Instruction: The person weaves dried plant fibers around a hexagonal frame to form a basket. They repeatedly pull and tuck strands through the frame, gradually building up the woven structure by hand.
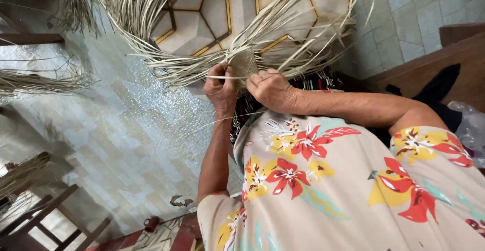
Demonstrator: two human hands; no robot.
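Two hands grip straw: left hand (220, 90) and right hand (270, 88) pinch strips at a small woven piece (244, 62) above a patterned tile floor (116, 129). Wooden chair (40, 220) stands nearby.

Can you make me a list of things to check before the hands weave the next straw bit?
1. Left hand has hold of a strand: ok, its fingers pinch a thin straw strand.
2. Right hand steadies the work: ok, it rests against the small woven piece.
3. Woven piece sits between both hands: ok.
4. Loose straw ends fan away from the piece: ok, though they cross each other a lot.
5. Which strand comes next: cannot tell, too many overlap.
6. Spare straw within reach: cannot tell; a straw bundle lies off to the side on the tiled floor.
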